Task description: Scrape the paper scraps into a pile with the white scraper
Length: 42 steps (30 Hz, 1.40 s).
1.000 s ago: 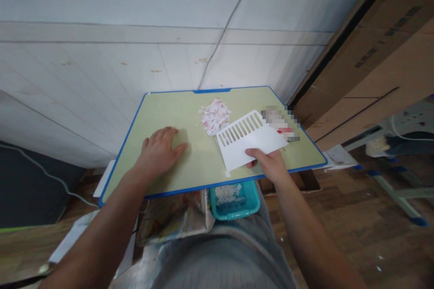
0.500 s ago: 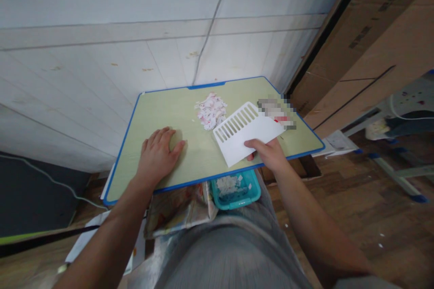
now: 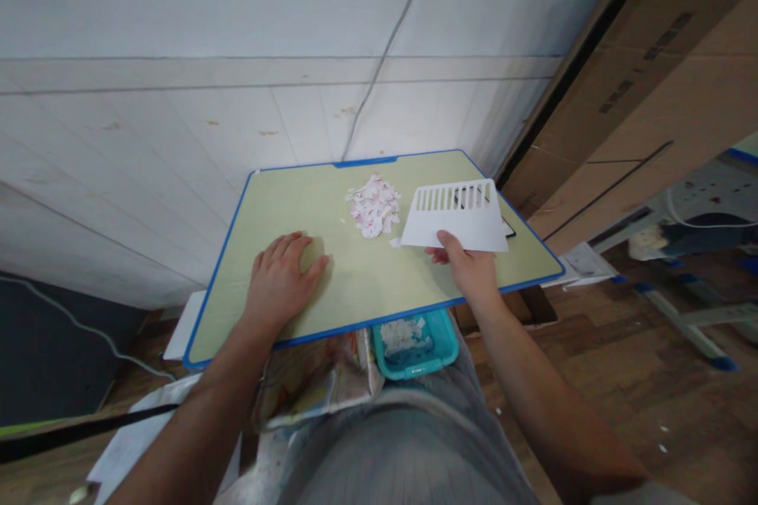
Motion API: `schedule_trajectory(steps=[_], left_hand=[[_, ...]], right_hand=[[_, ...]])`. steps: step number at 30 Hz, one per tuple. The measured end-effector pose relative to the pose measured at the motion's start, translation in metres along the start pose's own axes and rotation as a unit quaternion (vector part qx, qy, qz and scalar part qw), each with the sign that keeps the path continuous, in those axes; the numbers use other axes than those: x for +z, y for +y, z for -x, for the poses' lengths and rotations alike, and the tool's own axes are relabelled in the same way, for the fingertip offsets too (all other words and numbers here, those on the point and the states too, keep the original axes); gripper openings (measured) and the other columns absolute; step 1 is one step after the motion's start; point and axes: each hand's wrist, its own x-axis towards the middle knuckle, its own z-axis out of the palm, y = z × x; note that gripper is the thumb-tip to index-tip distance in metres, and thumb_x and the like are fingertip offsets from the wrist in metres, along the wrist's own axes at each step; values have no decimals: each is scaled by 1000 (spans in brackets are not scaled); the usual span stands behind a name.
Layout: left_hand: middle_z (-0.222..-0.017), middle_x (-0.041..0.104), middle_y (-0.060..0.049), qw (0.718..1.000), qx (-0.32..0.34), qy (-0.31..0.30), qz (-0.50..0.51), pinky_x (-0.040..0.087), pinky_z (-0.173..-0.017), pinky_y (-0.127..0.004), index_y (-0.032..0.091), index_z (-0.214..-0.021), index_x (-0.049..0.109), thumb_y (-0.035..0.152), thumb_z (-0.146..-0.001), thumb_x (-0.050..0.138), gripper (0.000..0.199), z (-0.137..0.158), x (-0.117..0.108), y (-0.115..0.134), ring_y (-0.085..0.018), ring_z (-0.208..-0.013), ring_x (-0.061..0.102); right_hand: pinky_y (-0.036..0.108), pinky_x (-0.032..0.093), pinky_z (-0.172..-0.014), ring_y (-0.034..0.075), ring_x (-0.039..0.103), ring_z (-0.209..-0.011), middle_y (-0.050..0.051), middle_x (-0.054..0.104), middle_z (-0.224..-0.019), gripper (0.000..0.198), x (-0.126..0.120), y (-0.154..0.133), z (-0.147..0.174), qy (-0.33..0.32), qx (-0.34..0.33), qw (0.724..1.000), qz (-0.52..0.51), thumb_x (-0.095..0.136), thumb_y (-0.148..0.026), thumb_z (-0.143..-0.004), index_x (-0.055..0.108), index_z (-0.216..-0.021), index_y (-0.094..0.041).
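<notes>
My right hand grips a white slotted scraper by its near edge, thumb on top and fingers underneath. Its row of slots points away from me, and it hangs over the right part of the pale green tabletop. My left hand lies palm down on the left part of the tabletop, fingers spread and nothing in it. Between the hands and farther back is a loose pile of white and pinkish scraps, apart from both. A dark-edged flat item is mostly hidden beneath the scraper.
Below the table's front edge, at my lap, sits a turquoise basin with whitish bits in it. A patterned bag is left of it. A white wall with a cable stands behind, and brown cardboard rises on the right.
My right hand has moved the scraper rightward, away from the pile, and turned it so its slots face the wall. My left hand stays resting on the table.
</notes>
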Motion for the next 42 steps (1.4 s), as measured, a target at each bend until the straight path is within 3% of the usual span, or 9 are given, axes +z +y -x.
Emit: schedule_trajectory(steps=[10,15,22,30,38,42], left_hand=[[-172,82,-20,1000,-5,17,22,53,-144,-68,20,-150,84,57,-114,64,55,-2,2,0,-46,-165,73],[-172,82,-19,999,-7,11,29,53,-144,-67,22,-150,84,59,-113,66,55,-3,1,-1,-45,-165,73],[-172,82,-18,999,-3,17,35,52,-145,-66,23,-150,83,58,-113,66,54,-3,1,-2,-44,-165,73],[-173,82,-19,999,-4,13,32,52,-145,-65,22,-149,84,58,-114,64,54,-3,1,-2,-43,-166,72],[-172,82,-19,999,1,13,40,52,-146,-64,22,-149,84,57,-114,65,53,-3,1,-3,-43,-165,73],[-173,82,-18,999,0,14,39,52,-146,-63,24,-148,83,58,-114,65,52,-3,1,-2,-42,-166,72]], right_hand=[[41,66,-65,25,73,-59,6,82,-69,38,-5,-3,5,-4,-18,997,76,86,-63,-90,76,-83,-27],[40,63,-60,24,71,-56,5,81,-69,32,-9,-3,6,0,-6,999,41,87,-57,-90,76,-84,-27],[41,65,-65,24,73,-58,5,84,-72,36,-8,3,0,5,-26,998,53,87,-62,-92,77,-90,-27],[38,58,-54,23,65,-51,3,76,-60,24,-11,-5,6,-18,9,999,26,84,-48,-83,74,-74,-28],[39,65,-65,24,74,-61,3,84,-74,35,-8,-3,4,-3,-17,999,39,90,-60,-90,75,-93,-28],[39,63,-59,24,71,-57,3,80,-68,30,-9,-5,5,-10,4,999,31,88,-56,-85,74,-84,-29]])
